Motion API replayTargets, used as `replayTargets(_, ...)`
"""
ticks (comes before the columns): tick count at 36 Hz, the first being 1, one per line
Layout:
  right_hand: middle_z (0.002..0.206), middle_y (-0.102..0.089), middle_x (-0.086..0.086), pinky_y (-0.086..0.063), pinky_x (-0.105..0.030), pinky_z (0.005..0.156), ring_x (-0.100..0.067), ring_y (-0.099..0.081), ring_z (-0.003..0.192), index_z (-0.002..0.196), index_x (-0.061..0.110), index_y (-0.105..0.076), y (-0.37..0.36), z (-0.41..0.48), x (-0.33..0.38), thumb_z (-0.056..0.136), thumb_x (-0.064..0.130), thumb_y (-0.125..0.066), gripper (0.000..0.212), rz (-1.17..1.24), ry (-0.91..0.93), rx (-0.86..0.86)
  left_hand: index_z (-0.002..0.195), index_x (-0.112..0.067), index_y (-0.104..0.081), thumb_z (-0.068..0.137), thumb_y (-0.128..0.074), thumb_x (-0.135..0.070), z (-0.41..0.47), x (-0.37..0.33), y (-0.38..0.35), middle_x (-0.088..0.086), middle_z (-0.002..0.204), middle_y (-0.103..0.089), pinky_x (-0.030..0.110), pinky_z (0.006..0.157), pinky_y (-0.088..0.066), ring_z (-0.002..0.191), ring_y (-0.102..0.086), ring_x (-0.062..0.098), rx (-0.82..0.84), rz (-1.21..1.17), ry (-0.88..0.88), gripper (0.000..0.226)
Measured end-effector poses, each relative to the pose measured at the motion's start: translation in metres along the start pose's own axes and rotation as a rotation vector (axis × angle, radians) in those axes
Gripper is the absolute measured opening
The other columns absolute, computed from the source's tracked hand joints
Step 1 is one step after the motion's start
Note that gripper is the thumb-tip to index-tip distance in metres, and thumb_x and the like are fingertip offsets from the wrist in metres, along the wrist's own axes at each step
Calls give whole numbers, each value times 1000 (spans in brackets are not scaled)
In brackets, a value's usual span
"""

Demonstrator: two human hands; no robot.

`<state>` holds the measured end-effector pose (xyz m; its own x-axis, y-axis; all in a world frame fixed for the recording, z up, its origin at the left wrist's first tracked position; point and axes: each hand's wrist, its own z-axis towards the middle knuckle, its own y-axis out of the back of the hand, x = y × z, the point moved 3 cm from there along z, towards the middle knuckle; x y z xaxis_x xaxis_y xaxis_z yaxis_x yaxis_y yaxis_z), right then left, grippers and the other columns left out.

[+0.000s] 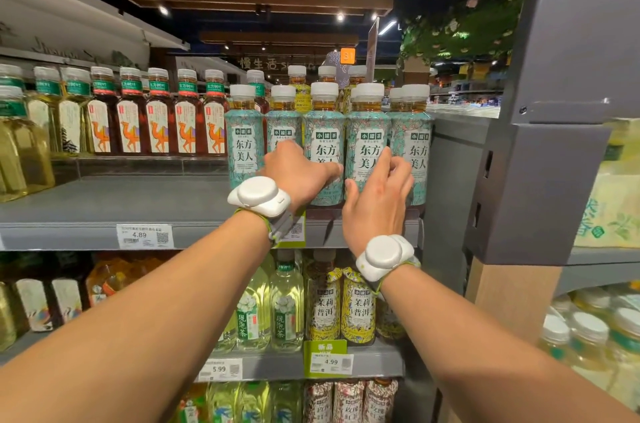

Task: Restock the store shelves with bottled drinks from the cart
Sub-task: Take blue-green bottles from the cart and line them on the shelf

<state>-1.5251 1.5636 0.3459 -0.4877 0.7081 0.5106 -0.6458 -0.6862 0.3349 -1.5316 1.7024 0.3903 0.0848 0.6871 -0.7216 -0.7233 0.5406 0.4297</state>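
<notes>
A row of teal-labelled tea bottles (pixel 244 142) with white caps stands at the front right of the upper grey shelf (pixel 104 204). My left hand (pixel 298 171) wraps over the lower part of the second bottle (pixel 284 124), and its thumb reaches across the front of the third bottle (pixel 323 131). My right hand (pixel 379 194) holds the fourth bottle (pixel 367 135): the thumb lies low on its left side and the index finger points up between it and the fifth bottle (pixel 414 135). Both wrists carry white devices. The cart is out of view.
Dark tea bottles with camel labels (pixel 157 121) line the back left of the same shelf. A grey upright post (pixel 460 180) closes the shelf on the right. Yellow and pale green bottles (pixel 323 305) fill the shelf below, with price tags (pixel 144 235) on the shelf edges.
</notes>
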Motion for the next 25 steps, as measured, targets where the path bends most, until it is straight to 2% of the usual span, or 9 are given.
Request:
replayTargets(6, 134, -40, -16, -41, -38, 92, -30, -39, 117, 148, 2, -34, 0, 1, -1, 92, 23, -67, 68, 10, -8, 0, 59, -19, -42, 56, -85, -56, 0, -1, -1, -1, 58, -47, 27, 49, -36, 53, -46, 21, -10, -2, 14, 57)
replayTargets(16, 134, -41, -15, -41, -36, 92, -31, -39, 119, 149, 3, -34, 1, 2, -5, 93, 25, -66, 68, 20, -7, 7, 63, -17, -44, 58, -85, -55, -3, -4, -2, 0, 64, -48, 30, 51, -40, 55, -44, 19, -12, 5, 16, 56)
replayTargets(20, 134, -40, -14, -39, -35, 92, -30, -39, 119, 150, 3, -33, 1, 2, -4, 93, 26, -66, 69, 13, -9, 12, 65, -18, -41, 61, -86, -57, -5, -5, -1, 0, 66, -47, 30, 50, -37, 57, -42, 17, -13, 16, 15, 60)
replayTargets(25, 135, -40, -14, -40, -36, 94, -30, -39, 120, 150, 4, -32, 2, 3, -4, 94, 26, -66, 70, 12, -16, 27, 74, -19, -44, 66, -86, -58, -8, -8, 0, -3, 76, -50, 37, 65, -50, 63, -47, 14, 6, 52, 31, 58)
